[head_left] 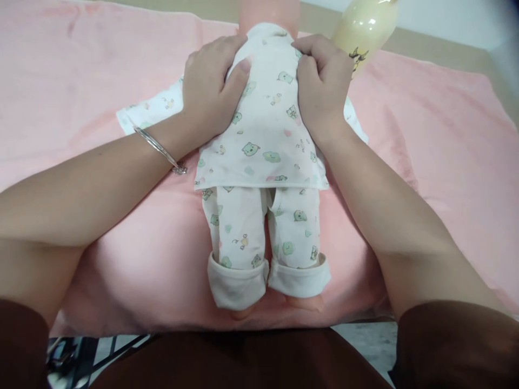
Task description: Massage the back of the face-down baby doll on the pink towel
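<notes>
A baby doll [271, 13] lies lengthwise before me, its head cut off by the top edge. It wears a white shirt [263, 129] printed with small green animals, and matching trousers [243, 232] with turned-up cuffs. My left hand [214, 81] grips the shirt at the left shoulder, thumb lying on the cloth and fingers curled over the side. At the opposite shoulder, my right hand [324, 81] has its fingers bent and closed on the shirt near the collar. Both sleeves stretch out sideways, partly hidden behind my hands. Bare doll feet [306, 302] peek from the cuffs.
Under the doll is a pink cloth [141, 270] spread over the table. A pale yellow bottle-like object [367, 32] with a cartoon print stands behind my right hand. A metal bangle [158, 147] circles my left wrist. Dark frame parts [97, 356] show below the table edge.
</notes>
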`<state>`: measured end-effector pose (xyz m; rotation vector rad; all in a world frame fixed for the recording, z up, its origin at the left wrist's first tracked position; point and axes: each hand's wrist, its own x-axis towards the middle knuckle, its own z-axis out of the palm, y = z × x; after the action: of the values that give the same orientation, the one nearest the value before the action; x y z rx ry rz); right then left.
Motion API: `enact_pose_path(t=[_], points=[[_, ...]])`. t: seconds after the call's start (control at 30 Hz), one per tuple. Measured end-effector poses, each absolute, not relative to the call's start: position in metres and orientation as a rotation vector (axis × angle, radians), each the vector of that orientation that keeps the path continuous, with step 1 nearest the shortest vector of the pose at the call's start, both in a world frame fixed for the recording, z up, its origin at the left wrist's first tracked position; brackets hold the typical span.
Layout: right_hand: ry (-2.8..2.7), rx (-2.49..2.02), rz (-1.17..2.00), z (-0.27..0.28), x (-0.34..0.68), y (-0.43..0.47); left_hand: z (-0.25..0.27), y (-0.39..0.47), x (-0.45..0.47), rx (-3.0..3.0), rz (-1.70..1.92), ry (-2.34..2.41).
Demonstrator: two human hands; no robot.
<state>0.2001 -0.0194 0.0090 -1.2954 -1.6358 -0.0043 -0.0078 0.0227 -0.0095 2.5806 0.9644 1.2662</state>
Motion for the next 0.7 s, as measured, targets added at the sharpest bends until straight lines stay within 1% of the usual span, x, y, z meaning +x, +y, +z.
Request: enact_pose_path(t=[0.7], points=[[-1.607,-1.226,-0.03,0.007,0.1993,-0.0175,-0.0025,0.0158,-0.0032,2.541,1.273,0.929]])
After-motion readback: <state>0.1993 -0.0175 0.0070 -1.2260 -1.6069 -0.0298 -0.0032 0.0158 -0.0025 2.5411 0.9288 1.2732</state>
